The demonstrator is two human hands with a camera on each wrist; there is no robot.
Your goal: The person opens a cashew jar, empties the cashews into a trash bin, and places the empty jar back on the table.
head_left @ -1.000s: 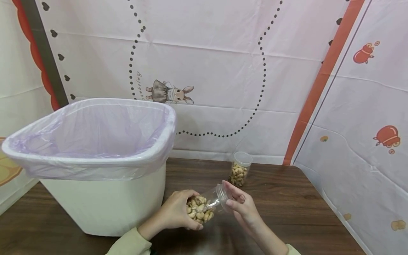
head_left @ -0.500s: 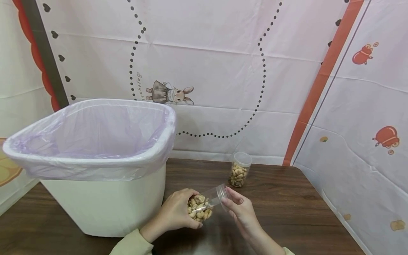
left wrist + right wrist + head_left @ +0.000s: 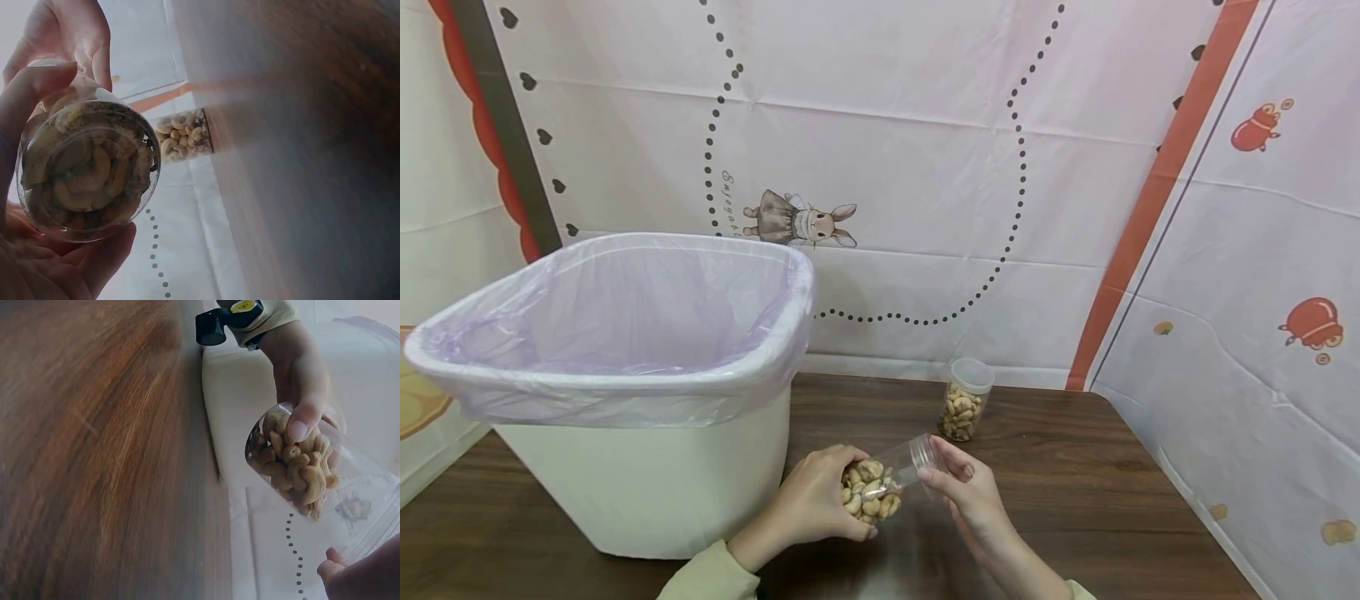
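Observation:
A clear plastic jar [image 3: 887, 463] partly filled with cashews [image 3: 870, 490] lies tilted above the tabletop, its ridged lid end up and to the right. My left hand [image 3: 820, 493] grips the lower part, thumb and fingers round the cashew-filled end. At the other end, my right hand [image 3: 972, 496] holds the clear lid [image 3: 922, 452] between thumb and fingers. From below, the left wrist view shows the jar's round base [image 3: 87, 172] packed with cashews. In the right wrist view, the left thumb presses the jar's side [image 3: 300, 456], and only part of the right hand shows.
A second lidded jar of cashews [image 3: 962, 404] stands upright on the dark wooden table [image 3: 1075, 483], behind my right hand. To the left is a large white bin [image 3: 655, 483] lined with a purple-tinted bag [image 3: 647, 308]. Printed cloth [image 3: 910, 167] hangs behind the table and along its right side.
My right hand has shifted slightly left on the lid, its fingers drawing closer round it. The jar has turned a little; my left hand has barely moved.

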